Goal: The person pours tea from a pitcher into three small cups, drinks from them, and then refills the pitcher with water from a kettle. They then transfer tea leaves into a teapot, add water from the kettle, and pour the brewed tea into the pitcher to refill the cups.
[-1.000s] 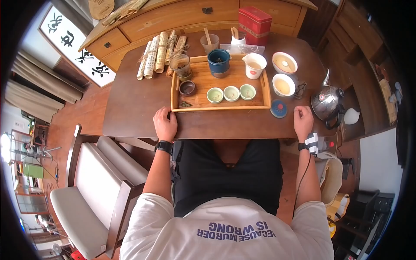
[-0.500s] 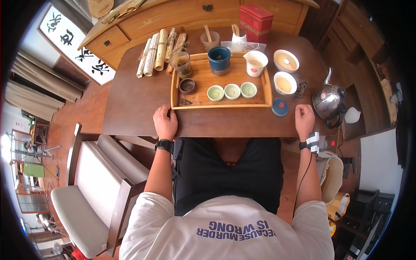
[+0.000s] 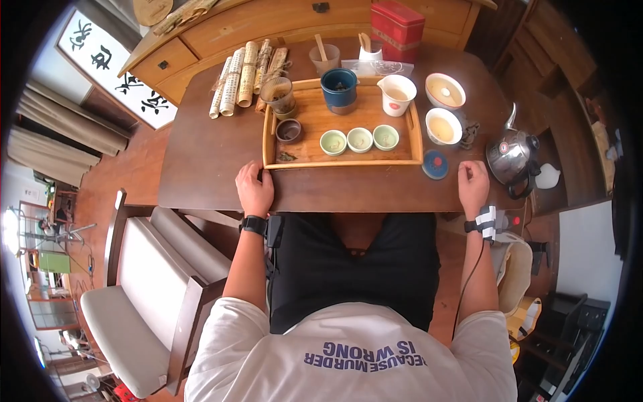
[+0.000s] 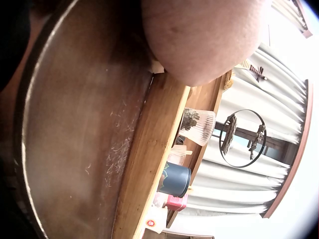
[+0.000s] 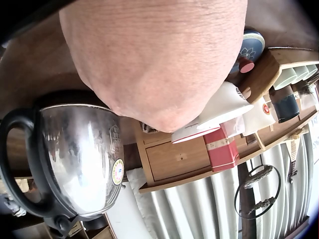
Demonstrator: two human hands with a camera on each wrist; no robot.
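My left hand (image 3: 254, 190) rests on the brown table by the front left corner of a wooden tray (image 3: 348, 163), holding nothing. On the right, my other hand (image 3: 474, 183) lies on the table with fingers loosely curled and no object in it. It is between a round blue lid (image 3: 435, 165) and a steel kettle (image 3: 507, 159). Three pale green cups (image 3: 360, 148) stand in a row on the tray, behind them a blue pot (image 3: 340, 102) and a white pitcher (image 3: 397, 104). In both wrist views the hand's near part fills the top and hides the fingers.
A small dark cup (image 3: 290, 132) and a ribbed glass (image 3: 279, 100) are at the tray's left. Two white bowls, the nearer bowl (image 3: 443, 141) holding amber liquid, sit right of the tray. Rolled scrolls (image 3: 248, 74) and a red tin (image 3: 398, 32) lie farther back.
The head view has shifted slightly, so the tray and vessels appear a little higher in it. Both hands stay resting in place on the table.
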